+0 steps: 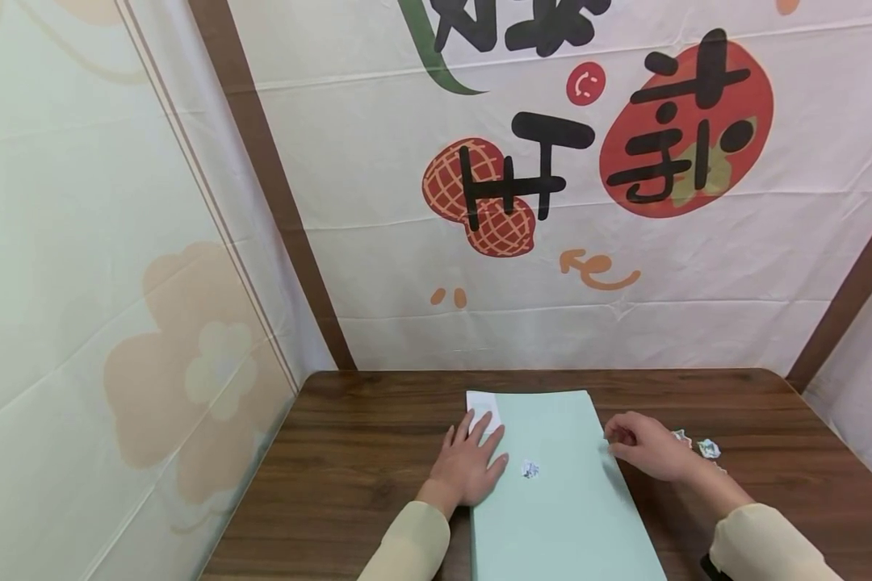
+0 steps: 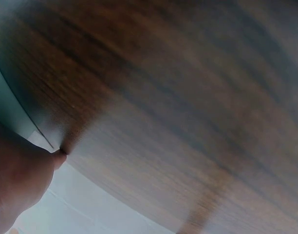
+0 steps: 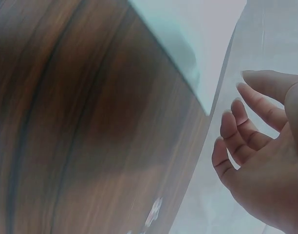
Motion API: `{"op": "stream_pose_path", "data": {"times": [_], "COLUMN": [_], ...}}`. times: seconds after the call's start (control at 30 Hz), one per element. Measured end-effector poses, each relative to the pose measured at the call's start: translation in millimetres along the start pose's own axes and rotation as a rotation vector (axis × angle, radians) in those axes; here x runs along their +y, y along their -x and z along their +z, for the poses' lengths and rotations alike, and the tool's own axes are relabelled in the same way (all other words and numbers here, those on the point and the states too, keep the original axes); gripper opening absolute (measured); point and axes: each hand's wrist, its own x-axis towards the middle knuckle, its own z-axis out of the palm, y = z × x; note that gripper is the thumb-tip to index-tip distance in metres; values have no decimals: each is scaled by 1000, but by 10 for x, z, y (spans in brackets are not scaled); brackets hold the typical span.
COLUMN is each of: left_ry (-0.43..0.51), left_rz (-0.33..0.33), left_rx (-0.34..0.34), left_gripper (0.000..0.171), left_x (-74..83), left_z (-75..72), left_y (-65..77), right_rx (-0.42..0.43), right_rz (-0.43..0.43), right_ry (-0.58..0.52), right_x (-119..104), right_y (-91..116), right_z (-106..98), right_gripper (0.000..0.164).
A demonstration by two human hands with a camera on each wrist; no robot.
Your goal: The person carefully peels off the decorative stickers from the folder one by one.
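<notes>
A pale green sheet or board (image 1: 559, 524) lies lengthwise on the wooden table. One small sticker-like cutout (image 1: 530, 469) with a printed picture is on it, left of its middle. My left hand (image 1: 467, 466) rests with spread fingers on the left edge, its fingertips over a white patch (image 1: 482, 401) at the far left corner. Just past the right edge, my right hand (image 1: 650, 448) hovers with loosely bent fingers. In the right wrist view, nothing shows between the fingers (image 3: 230, 127) of that hand. Whether the cutout is stuck down or loose, I cannot tell.
Several small printed cutouts (image 1: 709, 449) lie on the table (image 1: 363, 460) beyond my right wrist, partly hidden by the forearm. A white printed cloth (image 1: 385, 242) hangs behind the table's far edge, and another cloth (image 1: 80, 323) hangs along the left side.
</notes>
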Motion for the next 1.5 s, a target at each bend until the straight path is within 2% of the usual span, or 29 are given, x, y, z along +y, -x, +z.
{"op": "stream_pose_path", "data": {"times": [0.2,0.5,0.83,1.3,1.5], "left_ry": [-14,-3,3,15,-1], "left_rz": [-2,-1,-3,-3,-12], "left_rx": [-1,-17,-8,-22,-15], "left_gripper": [61,61,60,59,60], "left_x": [-6,46,26,48,16], "left_z": [12,-64,-11,-73,-1], "left_y": [9,39,4,8,-20], "right_rx": [-55,-159,-180,-184,-182], "right_rz": [-72,-90,-129,-148,-171], "right_ry": [-43,-76,-58,-35,-25], "right_x": [-115,-238,-423,-510,-536], "right_y": [-102,-198,-303,-445,-493], "right_z": [189,465,626,788,824], "right_gripper": [12,17,20,20,17]}}
